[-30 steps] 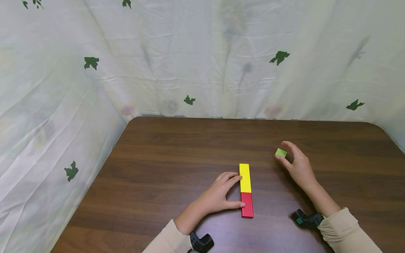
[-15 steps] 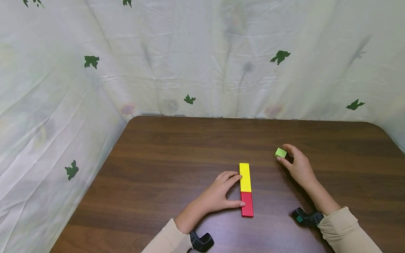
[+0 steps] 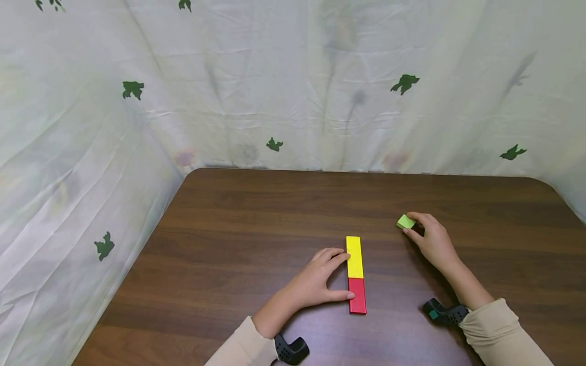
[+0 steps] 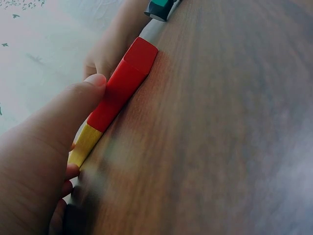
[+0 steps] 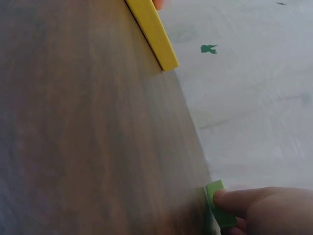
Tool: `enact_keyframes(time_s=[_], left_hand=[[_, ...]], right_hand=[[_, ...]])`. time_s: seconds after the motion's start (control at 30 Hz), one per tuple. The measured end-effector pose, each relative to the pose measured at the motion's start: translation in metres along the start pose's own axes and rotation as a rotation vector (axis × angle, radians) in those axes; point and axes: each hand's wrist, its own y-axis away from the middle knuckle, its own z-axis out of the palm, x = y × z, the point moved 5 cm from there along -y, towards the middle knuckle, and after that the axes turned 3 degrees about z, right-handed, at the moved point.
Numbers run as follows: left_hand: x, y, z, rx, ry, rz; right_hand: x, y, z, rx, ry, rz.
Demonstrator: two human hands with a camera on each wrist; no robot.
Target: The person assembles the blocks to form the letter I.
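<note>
A yellow block [image 3: 354, 256] and a red block [image 3: 357, 296] lie end to end on the table, the yellow one farther away. My left hand [image 3: 308, 284] rests at their left side, thumb on the red block and a fingertip at the yellow block's edge. In the left wrist view the thumb [image 4: 80, 100] lies against the red block [image 4: 124, 78]. Farther back on the right, my right hand [image 3: 432, 241] pinches a small green block [image 3: 405, 221] between thumb and fingers. The right wrist view shows the thumb against the green block's [image 5: 216, 188] side, close over the tabletop.
The brown wood-grain table [image 3: 256, 203] reaches back to a pale cloth curtain [image 3: 302, 76] with green leaf shapes, which also hangs along the left side. A black wrist device [image 3: 293, 351] is on the left arm and another black wrist device [image 3: 444, 312] on the right.
My right hand's fingers have come down from above the green block and closed in on it; the block is turned slightly. The left hand and the yellow and red blocks stay put.
</note>
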Motion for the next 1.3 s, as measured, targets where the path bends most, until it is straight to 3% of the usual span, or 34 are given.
enact_keyframes(time_s=[0.47, 1.3], left_hand=[[-0.001, 0.001, -0.001, 0.009, 0.000, 0.009], [-0.001, 0.000, 0.001, 0.007, 0.002, 0.000]], right_hand=[[-0.008, -0.005, 0.002, 0.025, -0.044, -0.050], [-0.033, -0.016, 0.020, -0.015, -0.086, -0.157]])
